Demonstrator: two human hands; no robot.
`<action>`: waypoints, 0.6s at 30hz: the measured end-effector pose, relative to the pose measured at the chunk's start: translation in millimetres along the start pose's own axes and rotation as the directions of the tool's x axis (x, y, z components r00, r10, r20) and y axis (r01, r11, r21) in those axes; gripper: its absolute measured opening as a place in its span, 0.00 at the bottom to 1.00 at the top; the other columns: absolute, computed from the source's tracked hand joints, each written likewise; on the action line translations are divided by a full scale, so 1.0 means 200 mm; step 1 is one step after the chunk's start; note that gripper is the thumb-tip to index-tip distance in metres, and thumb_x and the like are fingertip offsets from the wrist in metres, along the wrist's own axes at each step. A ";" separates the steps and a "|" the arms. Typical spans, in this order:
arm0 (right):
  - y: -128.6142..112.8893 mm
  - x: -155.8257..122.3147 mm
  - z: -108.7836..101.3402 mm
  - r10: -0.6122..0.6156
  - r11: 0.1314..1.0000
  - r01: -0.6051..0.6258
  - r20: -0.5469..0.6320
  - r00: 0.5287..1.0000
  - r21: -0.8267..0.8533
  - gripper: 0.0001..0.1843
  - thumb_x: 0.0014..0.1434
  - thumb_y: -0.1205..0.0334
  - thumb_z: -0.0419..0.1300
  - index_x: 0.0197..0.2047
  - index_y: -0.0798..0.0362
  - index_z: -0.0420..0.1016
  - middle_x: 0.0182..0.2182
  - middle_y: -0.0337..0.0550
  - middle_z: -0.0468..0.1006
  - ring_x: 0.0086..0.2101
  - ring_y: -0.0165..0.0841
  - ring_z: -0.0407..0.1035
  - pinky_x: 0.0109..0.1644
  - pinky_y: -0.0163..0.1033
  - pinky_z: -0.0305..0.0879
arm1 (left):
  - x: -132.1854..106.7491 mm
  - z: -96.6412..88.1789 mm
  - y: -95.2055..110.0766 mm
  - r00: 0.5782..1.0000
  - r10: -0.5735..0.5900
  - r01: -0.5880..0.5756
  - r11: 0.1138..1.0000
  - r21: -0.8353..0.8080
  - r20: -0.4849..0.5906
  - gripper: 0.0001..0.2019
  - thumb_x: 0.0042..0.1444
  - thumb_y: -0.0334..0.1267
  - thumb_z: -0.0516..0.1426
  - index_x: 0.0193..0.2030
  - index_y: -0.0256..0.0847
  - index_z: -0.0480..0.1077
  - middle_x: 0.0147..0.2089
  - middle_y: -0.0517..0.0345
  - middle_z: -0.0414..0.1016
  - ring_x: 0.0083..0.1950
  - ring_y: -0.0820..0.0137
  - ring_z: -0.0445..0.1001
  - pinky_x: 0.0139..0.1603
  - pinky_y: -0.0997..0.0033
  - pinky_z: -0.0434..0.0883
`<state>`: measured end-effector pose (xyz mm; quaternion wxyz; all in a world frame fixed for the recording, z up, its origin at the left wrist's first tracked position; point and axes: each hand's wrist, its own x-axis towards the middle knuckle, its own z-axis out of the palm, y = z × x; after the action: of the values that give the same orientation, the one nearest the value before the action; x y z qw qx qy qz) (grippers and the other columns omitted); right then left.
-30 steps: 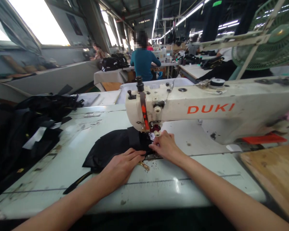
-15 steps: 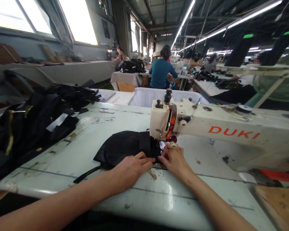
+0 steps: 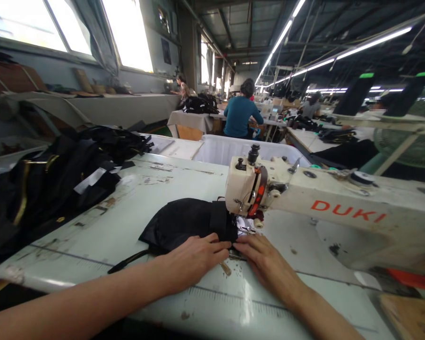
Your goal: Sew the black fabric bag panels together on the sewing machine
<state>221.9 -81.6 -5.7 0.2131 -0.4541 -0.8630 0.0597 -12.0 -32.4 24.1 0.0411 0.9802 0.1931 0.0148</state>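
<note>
A black fabric bag piece [image 3: 184, 219] lies on the sewing machine's bed, its right end beneath the head of the sewing machine [image 3: 248, 186]. My left hand [image 3: 200, 257] rests over its near edge, fingers together and gripping the cloth. From the right, my right hand [image 3: 269, 259] pinches the same edge close to the metal presser foot [image 3: 248, 230]; its fingertips nearly meet those of my left. A gold zipper pull [image 3: 225, 267] pokes out below the left fingertips. Toward the left trails a thin black strap [image 3: 129, 261]. The needle point is hidden.
Black pieces with gold zippers are heaped [image 3: 56, 174] on the left. Behind the table stands a white plastic bin [image 3: 212, 147]. A wooden board [image 3: 411, 314] lies at the lower right. One person in a teal top [image 3: 241, 115] sits farther back; others work beyond.
My right hand has come down from beside the needle area, its fingers stretching out along the cloth's edge. The presser foot now shows. My left hand stays on the piece; the view has tilted slightly.
</note>
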 end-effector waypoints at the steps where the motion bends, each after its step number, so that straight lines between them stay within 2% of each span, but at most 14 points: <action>1: 0.00 -0.01 0.01 -0.025 1.000 0.025 0.011 1.000 -0.015 0.20 0.63 0.75 0.55 0.55 0.48 0.72 0.49 0.45 0.75 0.49 0.37 0.67 0.55 0.44 0.65 | 0.00 0.00 0.00 1.000 -0.005 0.005 1.000 -0.002 -0.002 0.10 0.59 0.23 0.53 0.45 0.41 0.65 0.60 0.56 0.69 0.47 0.64 0.68 0.31 0.70 0.69; 5: 0.01 -0.02 0.04 -0.042 0.998 0.043 0.034 0.999 -0.044 0.20 0.63 0.75 0.55 0.56 0.50 0.72 0.49 0.45 0.75 0.49 0.38 0.67 0.55 0.46 0.64 | -0.01 0.00 0.00 1.000 -0.015 0.015 1.000 -0.005 -0.005 0.13 0.58 0.22 0.53 0.46 0.41 0.66 0.61 0.56 0.68 0.48 0.64 0.68 0.32 0.70 0.69; 9: -0.01 -0.01 0.05 -0.049 0.998 0.049 0.012 0.999 -0.026 0.17 0.64 0.74 0.53 0.53 0.51 0.74 0.47 0.46 0.75 0.47 0.39 0.66 0.54 0.46 0.64 | -0.02 0.01 -0.03 1.000 -0.015 0.015 1.000 -0.012 -0.021 0.19 0.55 0.20 0.53 0.51 0.43 0.66 0.62 0.58 0.68 0.47 0.64 0.68 0.30 0.71 0.68; 12: -0.01 -0.01 0.05 -0.051 0.998 0.051 0.000 0.999 -0.046 0.20 0.63 0.75 0.53 0.54 0.50 0.72 0.45 0.46 0.74 0.46 0.40 0.65 0.54 0.48 0.62 | -0.03 0.03 -0.04 0.999 -0.019 0.018 1.000 -0.019 -0.047 0.23 0.54 0.19 0.52 0.54 0.44 0.65 0.62 0.59 0.68 0.47 0.63 0.68 0.29 0.73 0.68; 14: 0.00 -0.03 0.06 -0.053 0.996 0.051 -0.015 0.999 -0.069 0.23 0.61 0.76 0.54 0.56 0.49 0.71 0.44 0.46 0.74 0.44 0.40 0.65 0.53 0.50 0.61 | -0.04 0.05 -0.04 0.998 -0.017 0.015 0.999 -0.031 -0.065 0.23 0.54 0.19 0.53 0.54 0.44 0.66 0.63 0.59 0.67 0.48 0.63 0.69 0.33 0.71 0.70; 16: 0.01 -0.04 0.07 -0.049 0.996 0.047 -0.027 0.998 -0.076 0.25 0.59 0.77 0.54 0.57 0.49 0.70 0.42 0.46 0.74 0.43 0.40 0.65 0.53 0.51 0.59 | -0.06 0.07 -0.05 0.994 -0.004 -0.004 0.997 -0.072 -0.108 0.20 0.56 0.20 0.52 0.53 0.44 0.66 0.63 0.57 0.67 0.50 0.64 0.69 0.42 0.69 0.72; 18: 0.01 -0.04 0.08 -0.045 0.997 0.042 -0.039 0.998 -0.072 0.26 0.58 0.77 0.54 0.57 0.49 0.70 0.41 0.46 0.74 0.42 0.40 0.65 0.53 0.52 0.58 | -0.09 0.08 -0.07 0.967 -0.069 0.033 0.988 -0.150 -0.244 0.15 0.62 0.25 0.51 0.53 0.43 0.66 0.60 0.55 0.70 0.53 0.65 0.70 0.52 0.66 0.70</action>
<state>221.2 -85.9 -24.0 0.2156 -0.4438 -0.8697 0.0149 -32.3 -27.4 5.8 0.0878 0.9598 0.2203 0.1503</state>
